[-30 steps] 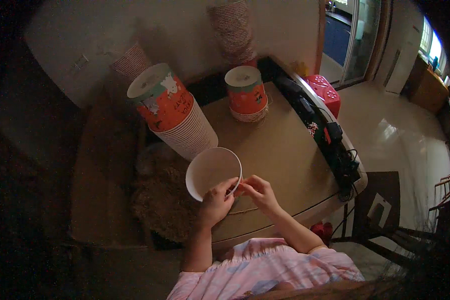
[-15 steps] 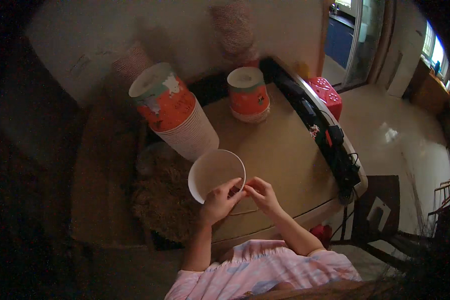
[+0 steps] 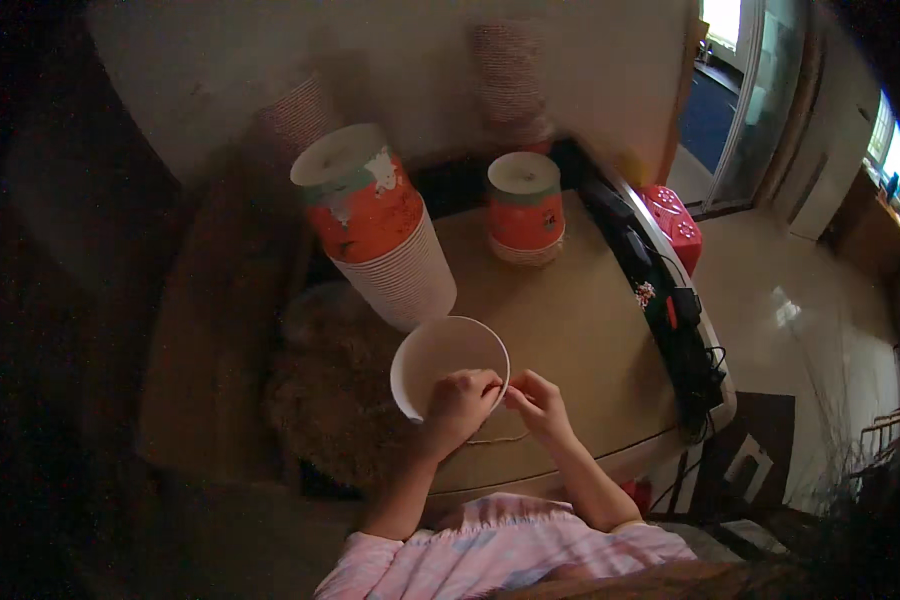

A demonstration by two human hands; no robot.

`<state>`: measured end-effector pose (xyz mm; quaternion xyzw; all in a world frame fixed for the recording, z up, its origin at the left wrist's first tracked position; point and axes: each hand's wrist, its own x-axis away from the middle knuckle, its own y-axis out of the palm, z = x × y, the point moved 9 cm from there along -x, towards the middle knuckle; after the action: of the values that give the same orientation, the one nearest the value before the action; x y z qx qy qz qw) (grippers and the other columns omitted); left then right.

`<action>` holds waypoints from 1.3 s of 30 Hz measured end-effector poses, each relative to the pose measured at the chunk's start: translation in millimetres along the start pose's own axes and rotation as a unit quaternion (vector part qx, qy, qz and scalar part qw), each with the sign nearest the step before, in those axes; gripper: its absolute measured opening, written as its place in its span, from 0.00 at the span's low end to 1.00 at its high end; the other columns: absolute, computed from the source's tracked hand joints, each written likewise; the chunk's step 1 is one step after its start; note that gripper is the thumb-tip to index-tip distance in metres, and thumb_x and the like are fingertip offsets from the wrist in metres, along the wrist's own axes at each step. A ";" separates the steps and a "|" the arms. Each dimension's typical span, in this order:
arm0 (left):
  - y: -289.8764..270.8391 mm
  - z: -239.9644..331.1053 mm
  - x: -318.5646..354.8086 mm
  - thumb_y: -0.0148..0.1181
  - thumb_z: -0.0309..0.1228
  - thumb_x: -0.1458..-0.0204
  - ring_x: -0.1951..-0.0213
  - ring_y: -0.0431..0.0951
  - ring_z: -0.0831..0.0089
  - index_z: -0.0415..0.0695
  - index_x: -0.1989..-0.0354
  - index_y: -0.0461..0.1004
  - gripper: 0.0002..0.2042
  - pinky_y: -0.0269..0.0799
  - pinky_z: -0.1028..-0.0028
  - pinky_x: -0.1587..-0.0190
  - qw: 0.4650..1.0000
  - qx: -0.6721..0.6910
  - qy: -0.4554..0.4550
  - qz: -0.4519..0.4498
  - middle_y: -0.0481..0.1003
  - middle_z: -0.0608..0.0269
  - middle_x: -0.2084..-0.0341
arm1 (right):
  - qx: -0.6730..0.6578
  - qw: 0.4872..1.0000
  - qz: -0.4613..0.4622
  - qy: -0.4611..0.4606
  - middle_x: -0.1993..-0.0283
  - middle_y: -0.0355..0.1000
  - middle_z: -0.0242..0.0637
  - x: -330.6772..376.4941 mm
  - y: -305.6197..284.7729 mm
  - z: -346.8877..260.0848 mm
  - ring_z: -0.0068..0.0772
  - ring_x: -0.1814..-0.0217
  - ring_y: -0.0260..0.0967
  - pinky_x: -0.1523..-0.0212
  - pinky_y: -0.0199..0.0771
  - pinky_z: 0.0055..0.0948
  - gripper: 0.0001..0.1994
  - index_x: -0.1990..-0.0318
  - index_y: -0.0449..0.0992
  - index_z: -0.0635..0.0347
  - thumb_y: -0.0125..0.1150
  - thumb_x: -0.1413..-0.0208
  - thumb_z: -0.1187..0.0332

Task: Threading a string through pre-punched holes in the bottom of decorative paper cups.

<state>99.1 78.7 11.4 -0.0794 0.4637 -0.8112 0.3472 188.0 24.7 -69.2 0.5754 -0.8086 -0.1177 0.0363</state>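
Note:
A paper bucket [image 3: 435, 360], white inside, is tipped with its mouth toward me near the table's front. My left hand [image 3: 463, 400] reaches over its mouth, fingers curled and closed on the wall at the right rim. Outside that rim, my right hand [image 3: 538, 402] pinches close to the left fingertips; what lies between its fingers is too small to make out. A thin pale cord [image 3: 498, 440] shows on the table below the hands. Behind the bucket, a tall stack of upside-down paper buckets [image 3: 395, 260], orange and green with white rims, leans slightly.
A shorter bucket stack [image 3: 526, 210] stands farther back on the table [image 3: 570, 330]. A brown heap of fibrous material [image 3: 335, 400] lies at the left. Black cables and adapters [image 3: 682, 305] run along the right edge. Beyond is a red stool [image 3: 675, 225].
The left fingers have curled further at the rim, and both hands remain close together there. The whole view has shifted, so the table and stacks appear a little farther right.

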 end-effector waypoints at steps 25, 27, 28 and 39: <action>29.5 -21.3 -10.6 0.52 0.24 0.51 0.75 0.74 0.75 0.38 0.59 0.64 0.11 0.70 0.75 0.74 0.907 0.413 -0.088 0.001 0.73 0.60 0.77 | 0.384 0.901 0.059 -0.192 0.69 0.70 0.40 5.0 11.5 -90.0 0.33 0.72 0.70 0.72 0.69 0.26 0.06 0.65 0.70 0.60 0.56 0.52 0.77; 59.5 -35.8 -16.5 0.55 0.28 0.49 0.69 0.73 0.74 0.41 0.53 0.62 0.15 0.70 0.75 0.66 0.889 0.426 -0.137 -0.099 0.71 0.62 0.68 | 0.429 0.870 0.070 -0.234 0.70 0.70 0.40 2.4 13.4 -91.0 0.34 0.73 0.70 0.72 0.70 0.27 0.05 0.66 0.70 0.59 0.54 0.51 0.77; 69.8 -47.6 -21.4 0.55 0.28 0.49 0.69 0.73 0.74 0.41 0.53 0.62 0.15 0.70 0.75 0.66 0.888 0.429 -0.138 -0.091 0.71 0.62 0.68 | 0.430 0.869 0.062 -0.237 0.70 0.70 0.40 0.0 15.6 -90.0 0.34 0.73 0.70 0.72 0.70 0.27 0.05 0.66 0.70 0.59 0.54 0.51 0.77; 75.4 -55.3 -71.6 0.52 0.36 0.47 0.73 0.73 0.75 0.36 0.72 0.75 0.14 0.70 0.73 0.68 0.879 0.405 -0.214 -0.131 0.75 0.62 0.76 | 0.473 0.853 0.013 -0.221 0.74 0.70 0.40 -30.3 1.7 -89.0 0.37 0.74 0.70 0.73 0.69 0.30 0.04 0.67 0.67 0.56 0.54 0.51 0.74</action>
<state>164.5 138.1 -66.4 -0.1637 -0.0056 -0.9294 0.3308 213.8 40.5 19.8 0.4717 -0.7605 0.1549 -0.4185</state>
